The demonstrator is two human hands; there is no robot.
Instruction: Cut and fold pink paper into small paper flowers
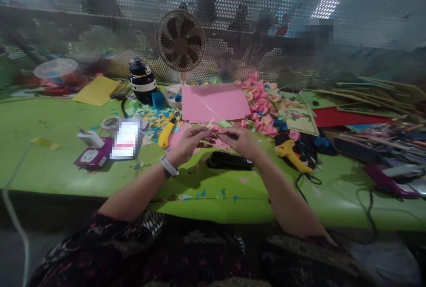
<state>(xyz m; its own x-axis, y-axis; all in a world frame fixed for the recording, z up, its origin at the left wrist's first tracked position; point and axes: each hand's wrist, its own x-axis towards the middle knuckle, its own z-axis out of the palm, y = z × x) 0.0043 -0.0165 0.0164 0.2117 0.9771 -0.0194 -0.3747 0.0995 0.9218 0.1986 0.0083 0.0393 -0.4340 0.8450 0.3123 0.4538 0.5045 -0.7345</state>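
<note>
My left hand and my right hand meet above the green table, both pinching a small pink paper piece between their fingertips. A white watch sits on my left wrist. Just below my right hand lies a black stapler. A pink paper sheet lies flat behind the hands, with a heap of folded pink and peach paper flowers to its right.
A yellow cutter, phone, white charger and tape roll lie left. A yellow glue gun lies right. Behind stand a small fan and black bottle. Coloured card stacks fill the right side.
</note>
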